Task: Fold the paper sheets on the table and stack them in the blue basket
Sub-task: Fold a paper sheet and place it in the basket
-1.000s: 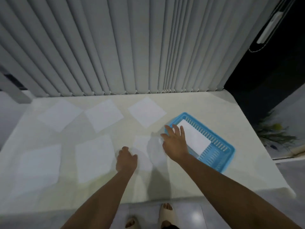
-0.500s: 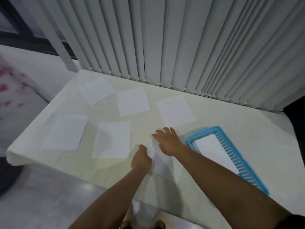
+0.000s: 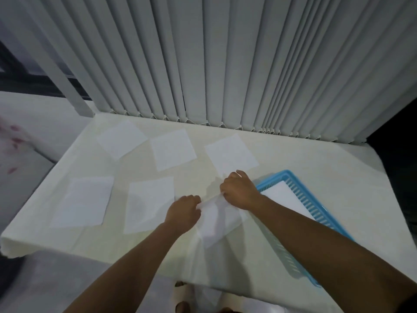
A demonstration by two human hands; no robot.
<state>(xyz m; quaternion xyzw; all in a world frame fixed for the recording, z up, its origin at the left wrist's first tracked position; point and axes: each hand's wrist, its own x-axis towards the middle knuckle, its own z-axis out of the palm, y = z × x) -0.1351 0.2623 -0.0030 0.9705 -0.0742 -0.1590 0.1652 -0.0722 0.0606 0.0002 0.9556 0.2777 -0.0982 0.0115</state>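
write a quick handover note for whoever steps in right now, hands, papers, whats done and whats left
Left hand and right hand: both pinch the raised edge of the paper sheet being folded, near the table's front edge.
Blue basket: to the right of the hands, folded white paper already inside.
Left: finish this fold, put it in the basket, then fold five flat sheets, three at the back, two front left.

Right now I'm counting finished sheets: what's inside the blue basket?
White folded paper lies flat in the blue basket. How many sheets it holds can't be told, and the right forearm covers the basket's near part.
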